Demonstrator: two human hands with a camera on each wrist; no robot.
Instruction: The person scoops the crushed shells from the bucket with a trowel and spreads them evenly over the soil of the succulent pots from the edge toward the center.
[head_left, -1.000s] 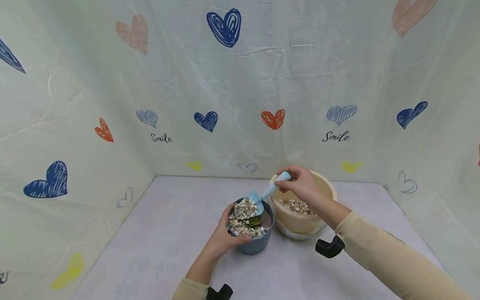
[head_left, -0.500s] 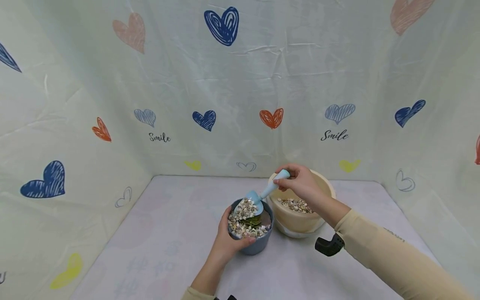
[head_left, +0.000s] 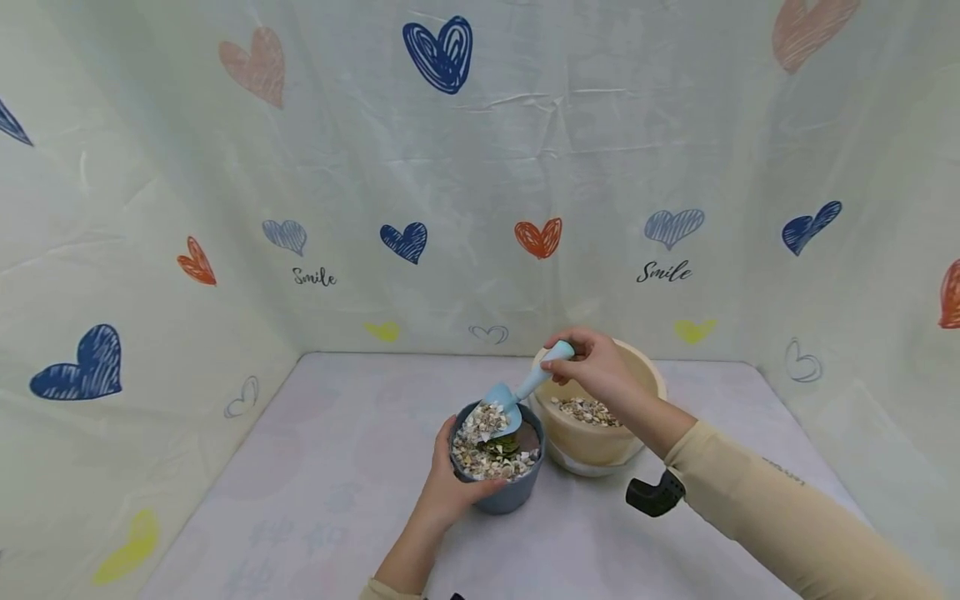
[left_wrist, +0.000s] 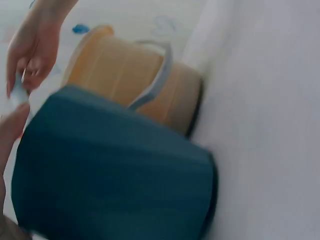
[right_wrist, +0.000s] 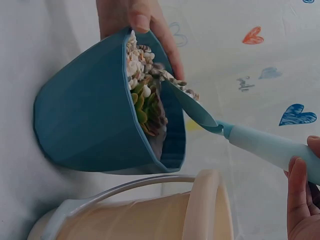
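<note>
My right hand [head_left: 592, 362] pinches the pale handle of a small light-blue shovel [head_left: 510, 408]. Small stones lie on its blade, which slopes down inside a blue flower pot [head_left: 513, 497]. In the right wrist view some stones [right_wrist: 160, 72] spill off the blade's tip, beside a green succulent [right_wrist: 143, 107]. Pale gravel [head_left: 480, 458] covers part of the pot's inside; a bare brownish patch shows at the right. My left hand [head_left: 446, 492] grips the pot round its left side, thumb on the near rim. In the left wrist view the pot wall [left_wrist: 110, 170] hides most of that hand.
Right behind the pot stands a cream bucket [head_left: 592, 450] with a grey handle [left_wrist: 157, 80], holding loose gravel [head_left: 588, 410]. A white cloth [head_left: 337, 467] covers the table, and a curtain [head_left: 465, 167] printed with hearts hangs behind and at the sides.
The shovel's blade has tipped slightly lower, and some of its stones have slid into the pot. More gravel now lies around the succulent. The left hand still holds the pot.
</note>
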